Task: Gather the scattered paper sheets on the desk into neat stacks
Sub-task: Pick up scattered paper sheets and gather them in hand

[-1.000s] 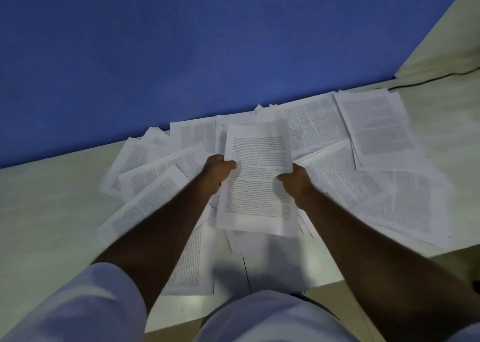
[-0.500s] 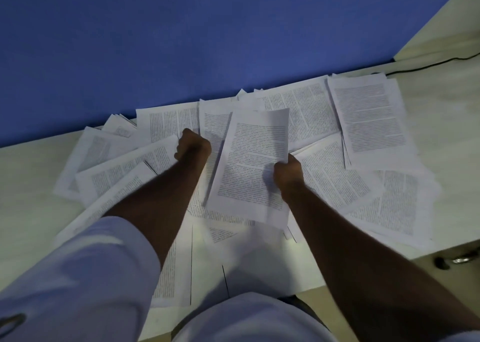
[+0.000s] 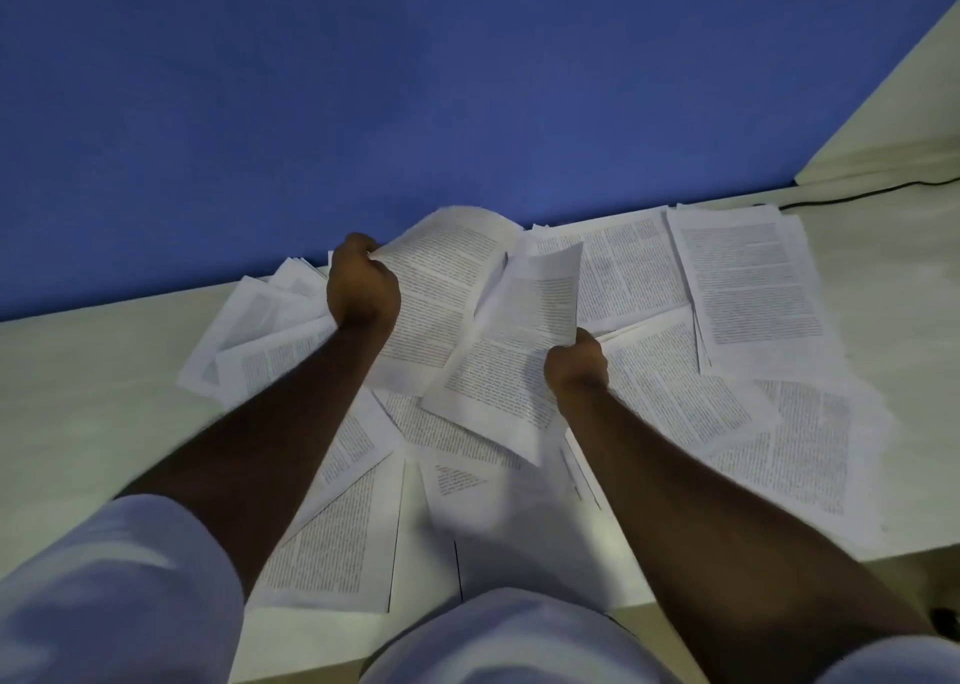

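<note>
Sheets of white printed paper lie fanned and overlapping across the pale cream surface [image 3: 78, 397], from the left edge of the spread to a tidier pair at the far right [image 3: 748, 283], against a blue wall. The left hand [image 3: 361, 288] is curled round the edge of one curling printed sheet [image 3: 441, 288], lifted clear of the pile so its top bows over. The right hand [image 3: 576, 363] pinches the lower right edge of a second printed sheet [image 3: 511, 350], held tilted just beside the first and partly overlapping it.

Judging by this, the collecting step is in hand: two sheets are up, most are not yet gathered. The next move likely calls for laying one sheet onto the other, squaring their edges, and keeping the curling page from folding or creasing as they meet.
</note>
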